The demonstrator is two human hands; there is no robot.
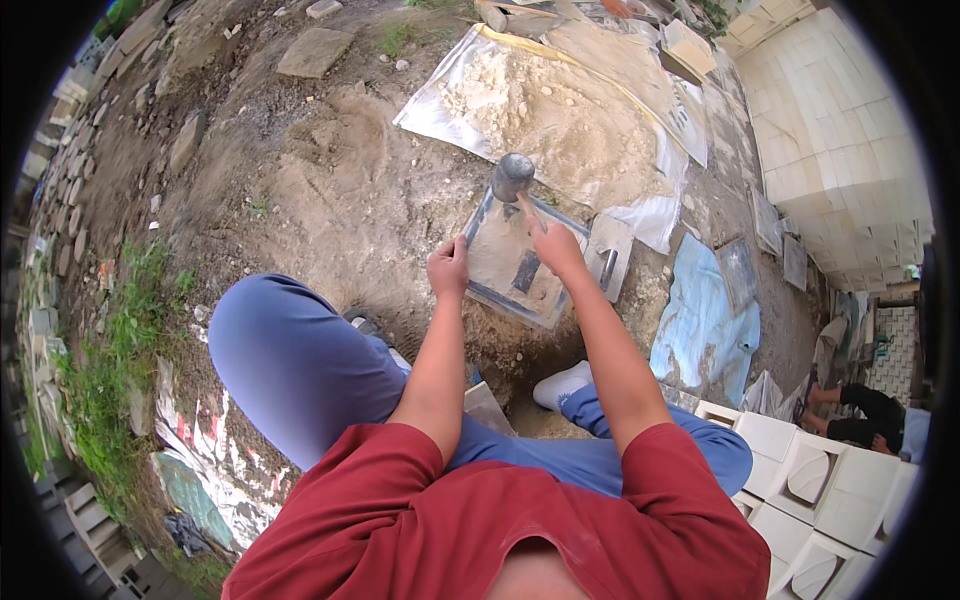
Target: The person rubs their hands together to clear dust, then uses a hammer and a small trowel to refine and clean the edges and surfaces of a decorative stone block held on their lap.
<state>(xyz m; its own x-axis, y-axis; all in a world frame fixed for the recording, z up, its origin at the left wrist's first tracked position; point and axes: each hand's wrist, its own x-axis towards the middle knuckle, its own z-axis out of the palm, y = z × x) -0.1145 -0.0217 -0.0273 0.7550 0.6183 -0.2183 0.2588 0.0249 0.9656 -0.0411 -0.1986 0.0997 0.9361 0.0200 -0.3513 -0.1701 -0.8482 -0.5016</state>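
Note:
A rubber mallet [513, 176] with a dark, dusty head and a wooden handle is in my right hand [556, 248], its fingers wrapped round the handle. The mallet head is over the far edge of a square metal mould [510, 308], which holds packed sandy powder. My left hand [448, 268] is closed on the mould's left side. A dark rectangular piece [525, 271] shows on the powder's surface near my right hand. Just right of the mould lies a flat trowel [609, 258] with a dark handle.
Beyond the mould, a pale sack sheet [440, 118] carries a heap of sandy powder [570, 120]. A blue sheet [700, 310] lies to the right, near stacked cream blocks [820, 490]. Another person [868, 410] sits at the far right. Grass [120, 350] grows at left.

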